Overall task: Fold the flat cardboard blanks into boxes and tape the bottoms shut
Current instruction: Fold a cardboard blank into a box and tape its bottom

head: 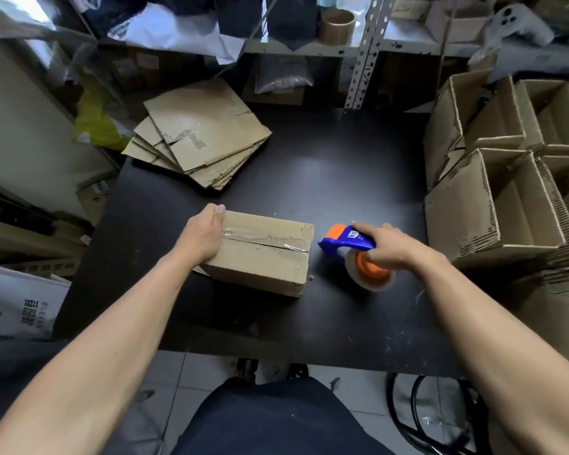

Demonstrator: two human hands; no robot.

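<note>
Right grip: right hand (pixel 388 246) curls round the tape gun (pixel 352 249), fingers over the blue body and thumb side down by the orange roll core; it holds the tool just beside the box's right end, apart from the cardboard.
Left grip: left hand (pixel 204 238) cups the box's left end, thumb laid over the top edge, fingers wrapped down the side out of view; it steadies the box.
Box: box (pixel 263 254) sits on the table (pixel 309 165), bottom up, flaps closed and meeting along a centre seam.
Tape: clear strip already lies along that seam, glinting from the left edge to near the right edge.
Long axis: seam and box run left to right, so the tape gun sits off the end of the seam line, its nose pointing back toward the box.
Nearer hand: left is on the box; right is free of it, so lifting or turning the box would fall to the left.
Step, as I judge it: this bottom looks sealed; the box is ready to be set aside.
Blanks: blanks (pixel 197 139) stacked flat at the table's far left, nearer the left hand, well apart from both.
Done boxes: finished boxes (pixel 506 178) piled open-side up at the right, beyond the right hand.
</note>
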